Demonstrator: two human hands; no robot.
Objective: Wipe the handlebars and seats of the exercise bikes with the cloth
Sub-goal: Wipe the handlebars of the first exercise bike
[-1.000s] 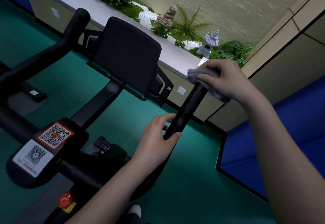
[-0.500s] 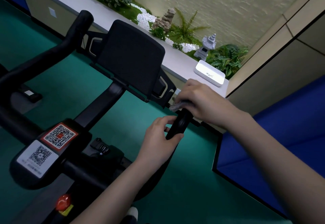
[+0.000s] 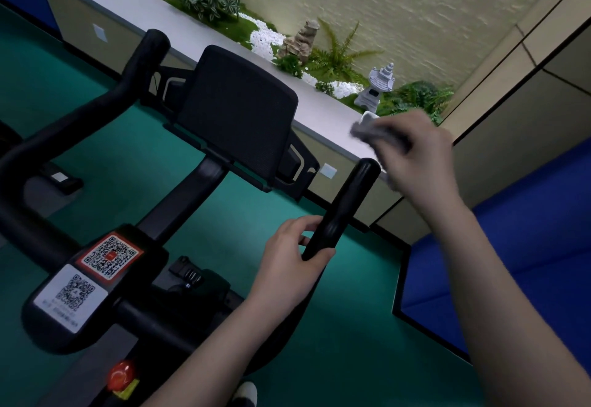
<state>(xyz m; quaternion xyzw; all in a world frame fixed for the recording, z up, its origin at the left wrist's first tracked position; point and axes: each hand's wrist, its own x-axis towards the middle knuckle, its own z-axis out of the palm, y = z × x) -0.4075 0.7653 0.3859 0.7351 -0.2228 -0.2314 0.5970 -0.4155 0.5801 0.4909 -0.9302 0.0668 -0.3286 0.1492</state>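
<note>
I stand over a black exercise bike. Its right handlebar (image 3: pixel 348 202) rises toward the upper right, and my left hand (image 3: pixel 292 262) grips it low down. My right hand (image 3: pixel 415 157) holds a crumpled grey cloth (image 3: pixel 374 133) just above and to the right of the bar's rounded tip, off the bar; the hand is blurred by motion. The left handlebar (image 3: pixel 105 99) curves up at the far left. A black screen panel (image 3: pixel 236 112) sits between the two bars. No seat is in view.
A stem plate with two QR stickers (image 3: pixel 89 275) and a red knob (image 3: pixel 121 374) lie below. A grey ledge (image 3: pixel 153 13) with plants, white pebbles and a stone lantern (image 3: pixel 377 86) runs behind the bike. Green floor (image 3: pixel 335 342) lies beneath, and a blue mat (image 3: pixel 527 246) lies at the right.
My right hand slid the cloth down the right handlebar toward my left hand, then came back up and off the tip. My left hand kept its grip low on the bar.
</note>
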